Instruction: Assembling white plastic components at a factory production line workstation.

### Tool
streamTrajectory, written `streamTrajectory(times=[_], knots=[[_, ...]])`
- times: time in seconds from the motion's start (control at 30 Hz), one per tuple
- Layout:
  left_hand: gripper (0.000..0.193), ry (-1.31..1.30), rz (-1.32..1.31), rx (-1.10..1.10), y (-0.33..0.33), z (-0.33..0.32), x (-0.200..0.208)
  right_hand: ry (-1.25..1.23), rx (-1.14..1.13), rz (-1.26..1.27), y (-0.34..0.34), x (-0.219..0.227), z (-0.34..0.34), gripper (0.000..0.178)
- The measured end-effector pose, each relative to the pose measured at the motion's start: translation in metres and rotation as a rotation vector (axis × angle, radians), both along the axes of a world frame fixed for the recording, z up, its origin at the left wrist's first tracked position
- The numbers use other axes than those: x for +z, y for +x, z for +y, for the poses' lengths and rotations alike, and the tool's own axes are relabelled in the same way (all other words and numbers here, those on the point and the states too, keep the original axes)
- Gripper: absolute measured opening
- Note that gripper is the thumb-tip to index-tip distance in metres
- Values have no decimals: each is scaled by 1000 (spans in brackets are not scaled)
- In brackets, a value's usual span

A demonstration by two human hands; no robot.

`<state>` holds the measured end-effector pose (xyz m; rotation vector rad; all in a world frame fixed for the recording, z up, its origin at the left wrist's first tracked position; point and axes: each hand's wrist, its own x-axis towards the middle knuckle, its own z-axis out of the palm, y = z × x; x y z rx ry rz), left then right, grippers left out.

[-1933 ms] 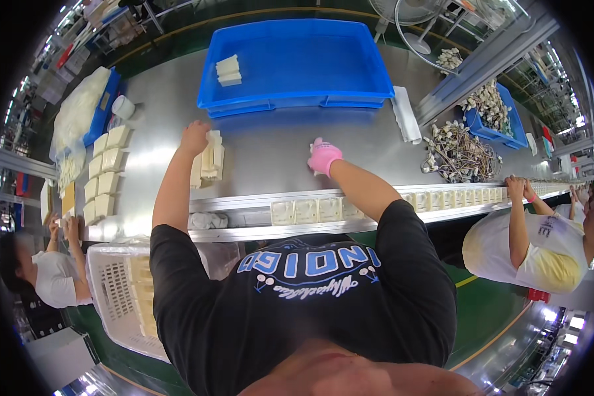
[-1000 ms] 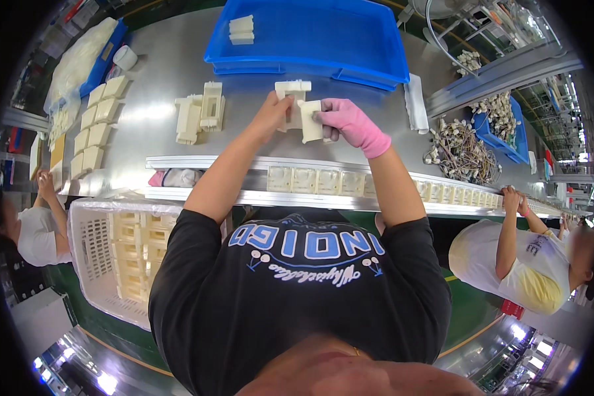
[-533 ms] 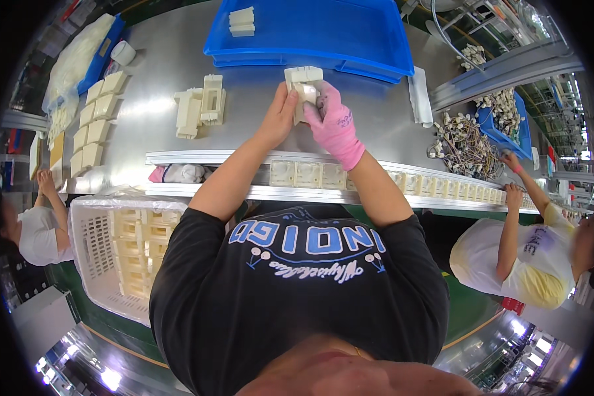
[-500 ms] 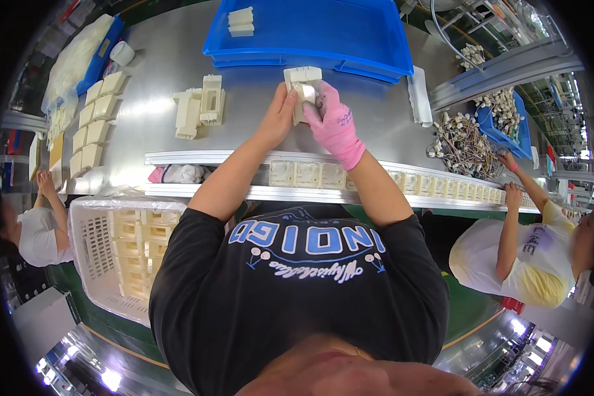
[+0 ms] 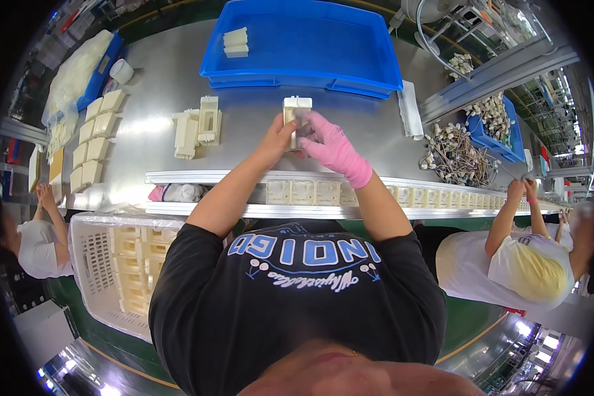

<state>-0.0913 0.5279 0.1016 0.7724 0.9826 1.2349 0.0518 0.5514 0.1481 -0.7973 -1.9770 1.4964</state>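
A cream plastic housing [image 5: 297,103] stands upright at the middle of the metal bench. My bare left hand [image 5: 274,141] grips its left side, fingers closed round it. My right hand [image 5: 330,144], in a pink glove with grey fingertips, closes on its right side and front; the fingertips are slightly blurred and cover part of the housing. To the left, two more cream housings [image 5: 187,134] lie side by side on the bench, apart from my hands.
Beyond is a blue tray [image 5: 310,56] holding cream parts [image 5: 235,43]. A metal rail [image 5: 231,210] with a row of cream square pieces [image 5: 303,193] runs before me. Cream covers [image 5: 95,148] and a white basket [image 5: 89,264] are left; wired connectors [image 5: 459,155] and a person [image 5: 508,257] are right.
The housing has gone from tilted to upright between my hands. My right-hand fingers have shifted over its front. The view has moved a little, and the person at right has shifted their arms.
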Motion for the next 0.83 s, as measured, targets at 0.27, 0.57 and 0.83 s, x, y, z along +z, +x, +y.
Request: streamTrajectory(times=[0.27, 0.57, 0.83], knots=[[42, -61, 167, -255, -28, -4, 32, 402, -258, 101, 2, 27, -1, 38], [26, 325, 528, -669, -103, -46, 43, 211, 423, -18, -40, 43, -34, 28], [38, -232, 890, -572, -108, -83, 35, 749, 347, -595, -86, -23, -51, 43]])
